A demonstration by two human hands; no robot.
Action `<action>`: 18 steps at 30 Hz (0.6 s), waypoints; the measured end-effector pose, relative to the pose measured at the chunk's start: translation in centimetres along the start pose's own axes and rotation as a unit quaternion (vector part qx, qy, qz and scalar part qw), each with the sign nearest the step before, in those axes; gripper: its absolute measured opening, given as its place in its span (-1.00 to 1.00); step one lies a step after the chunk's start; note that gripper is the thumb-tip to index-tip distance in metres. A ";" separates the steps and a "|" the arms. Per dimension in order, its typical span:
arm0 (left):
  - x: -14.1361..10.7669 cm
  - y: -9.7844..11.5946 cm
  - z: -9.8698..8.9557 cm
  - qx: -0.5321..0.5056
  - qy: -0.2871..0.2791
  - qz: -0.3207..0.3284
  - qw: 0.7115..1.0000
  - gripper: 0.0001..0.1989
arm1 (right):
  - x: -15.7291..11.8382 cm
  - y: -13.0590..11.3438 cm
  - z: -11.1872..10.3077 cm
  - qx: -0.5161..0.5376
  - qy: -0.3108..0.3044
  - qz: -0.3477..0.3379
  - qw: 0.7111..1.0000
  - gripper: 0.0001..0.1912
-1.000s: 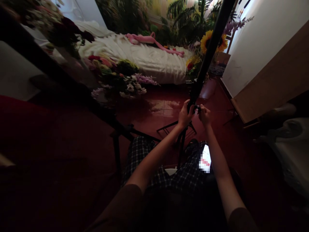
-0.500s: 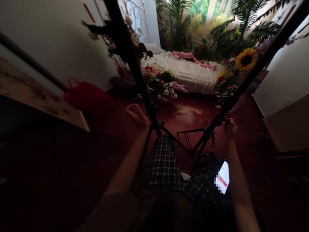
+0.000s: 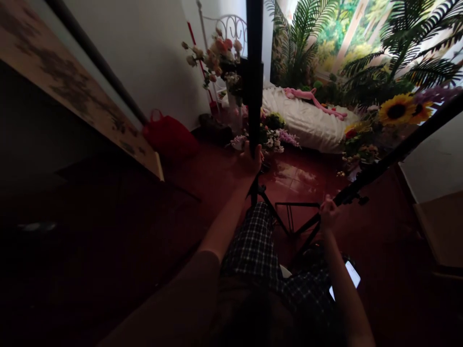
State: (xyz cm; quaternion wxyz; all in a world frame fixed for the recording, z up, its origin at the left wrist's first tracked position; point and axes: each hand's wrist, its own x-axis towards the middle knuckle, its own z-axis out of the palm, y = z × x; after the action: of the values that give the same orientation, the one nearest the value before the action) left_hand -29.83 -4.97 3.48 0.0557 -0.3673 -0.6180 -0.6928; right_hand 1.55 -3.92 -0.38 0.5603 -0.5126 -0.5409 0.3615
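Two black tripod-like stands rise in front of my legs. My left hand (image 3: 250,159) is closed round the lower part of the left black pole (image 3: 254,86), which stands nearly upright. My right hand (image 3: 328,212) grips the right black pole (image 3: 392,161) low down, just below a clamp with a knob (image 3: 362,199). That pole leans out to the right. Below the hands, thin black legs (image 3: 275,213) spread near the floor. A lit phone (image 3: 351,274) lies on my right thigh, partly hidden by my right forearm.
A red bag (image 3: 170,137) stands by the left wall, near a leaning patterned panel (image 3: 83,94). Ahead are a white-covered bed (image 3: 300,123) with a pink plush toy (image 3: 307,95), artificial flowers (image 3: 277,137) and sunflowers (image 3: 396,110). A pale board (image 3: 441,226) stands at right.
My left hand has gone from free beside the left pole to closed round it. My right hand has shifted from the knob to the right pole itself. The view has turned left.
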 end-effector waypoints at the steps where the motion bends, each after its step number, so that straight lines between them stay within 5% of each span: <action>1: -0.1 0.3 -0.1 0.003 0.001 0.001 1.000 -0.65 | -0.8 -0.6 1.9 0.014 -0.043 0.005 0.999 -0.41; 4: -0.4 1.2 -0.3 0.006 0.002 0.003 1.000 -0.69 | -2.3 -3.6 7.7 0.107 -0.170 0.129 0.971 -0.44; 7: -0.5 1.6 -0.4 0.005 -0.003 -0.005 1.000 -0.66 | -2.9 -7.2 12.3 0.200 -0.357 0.303 0.861 -0.50; 10: -0.6 1.5 -0.3 0.001 -0.013 -0.022 1.000 -0.61 | -3.1 -9.7 15.2 0.289 -0.464 0.348 0.761 -0.53; 18: -0.5 0.4 0.1 0.001 -0.004 -0.037 0.999 -0.53 | -1.6 -10.3 17.4 0.317 -0.506 0.344 0.725 -0.66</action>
State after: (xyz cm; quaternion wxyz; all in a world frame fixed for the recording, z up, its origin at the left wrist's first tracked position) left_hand -29.19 -5.19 3.52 0.0285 -0.3469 -0.6322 -0.6922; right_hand -17.20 -4.43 7.26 0.1705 -0.1972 -0.3843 0.8856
